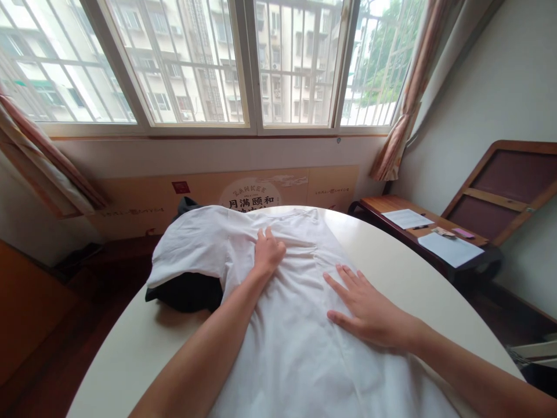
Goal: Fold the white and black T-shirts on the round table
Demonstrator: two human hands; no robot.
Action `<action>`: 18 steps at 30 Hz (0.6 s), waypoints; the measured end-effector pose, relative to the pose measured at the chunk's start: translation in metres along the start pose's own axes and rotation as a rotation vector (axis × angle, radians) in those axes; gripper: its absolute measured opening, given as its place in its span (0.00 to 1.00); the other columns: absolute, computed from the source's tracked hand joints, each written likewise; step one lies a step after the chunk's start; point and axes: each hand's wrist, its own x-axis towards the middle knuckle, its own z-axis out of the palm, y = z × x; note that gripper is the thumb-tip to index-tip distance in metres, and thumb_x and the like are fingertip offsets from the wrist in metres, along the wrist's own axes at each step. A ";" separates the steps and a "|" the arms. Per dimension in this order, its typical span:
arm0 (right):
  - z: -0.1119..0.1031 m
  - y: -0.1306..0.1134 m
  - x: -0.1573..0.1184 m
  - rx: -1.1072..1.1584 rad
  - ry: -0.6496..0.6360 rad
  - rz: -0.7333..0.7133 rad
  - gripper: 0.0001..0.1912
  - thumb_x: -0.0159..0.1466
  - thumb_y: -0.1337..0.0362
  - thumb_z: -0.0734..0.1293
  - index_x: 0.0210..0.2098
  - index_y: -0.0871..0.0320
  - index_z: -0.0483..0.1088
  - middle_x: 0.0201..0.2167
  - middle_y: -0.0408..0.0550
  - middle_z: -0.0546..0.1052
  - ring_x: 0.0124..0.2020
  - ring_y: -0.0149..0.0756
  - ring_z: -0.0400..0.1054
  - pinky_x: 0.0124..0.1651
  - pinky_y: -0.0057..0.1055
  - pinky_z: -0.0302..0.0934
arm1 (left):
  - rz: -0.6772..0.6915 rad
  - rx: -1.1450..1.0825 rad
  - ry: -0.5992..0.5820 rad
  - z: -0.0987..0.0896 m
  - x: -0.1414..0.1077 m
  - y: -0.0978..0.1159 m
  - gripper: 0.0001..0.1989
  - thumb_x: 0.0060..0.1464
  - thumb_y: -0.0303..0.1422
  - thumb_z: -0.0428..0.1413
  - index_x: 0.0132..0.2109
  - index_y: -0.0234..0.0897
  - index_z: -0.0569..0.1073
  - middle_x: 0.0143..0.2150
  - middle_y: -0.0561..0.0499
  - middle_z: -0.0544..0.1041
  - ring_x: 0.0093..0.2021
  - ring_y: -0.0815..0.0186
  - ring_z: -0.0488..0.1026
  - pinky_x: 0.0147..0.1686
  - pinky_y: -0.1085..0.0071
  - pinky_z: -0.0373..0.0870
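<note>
A white short-sleeved shirt (296, 302) lies spread over the round table, its body running toward me. My left hand (268, 251) is on the upper part of it, with fingers curled into the fabric and creases fanning out to the right. Flat on the shirt's right side rests my right hand (361, 305), fingers spread. The shirt's sleeve (191, 238) drapes to the left over a black cloth item (187, 292), which shows below and behind it and is mostly hidden.
The round cream table (404, 267) fills the middle. Against the wall stands a printed cardboard panel (191, 203) under the barred window (191, 64). On the right, a low wooden table (369, 206) carries paper sheets (450, 248) and small items; a wood-framed panel (509, 186) leans behind.
</note>
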 end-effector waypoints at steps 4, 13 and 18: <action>-0.008 0.006 -0.002 -0.011 0.005 0.015 0.45 0.70 0.33 0.57 0.77 0.51 0.53 0.77 0.59 0.52 0.77 0.62 0.43 0.73 0.60 0.46 | 0.120 -0.132 0.050 -0.004 0.004 0.003 0.38 0.54 0.23 0.55 0.72 0.27 0.61 0.73 0.29 0.59 0.69 0.51 0.66 0.66 0.61 0.64; -0.056 0.014 0.084 -0.174 0.099 -0.010 0.26 0.75 0.51 0.57 0.61 0.62 0.73 0.58 0.63 0.77 0.61 0.56 0.69 0.63 0.48 0.60 | -0.008 -0.279 -0.132 -0.009 0.016 0.004 0.13 0.56 0.35 0.54 0.40 0.34 0.81 0.45 0.43 0.81 0.53 0.51 0.75 0.51 0.63 0.72; -0.036 0.026 0.166 -0.057 0.113 0.100 0.33 0.76 0.53 0.57 0.74 0.64 0.56 0.74 0.62 0.60 0.74 0.52 0.53 0.73 0.47 0.49 | -0.177 -0.650 0.000 -0.013 0.024 0.003 0.16 0.57 0.34 0.55 0.50 0.35 0.77 0.43 0.46 0.79 0.42 0.62 0.76 0.42 0.69 0.73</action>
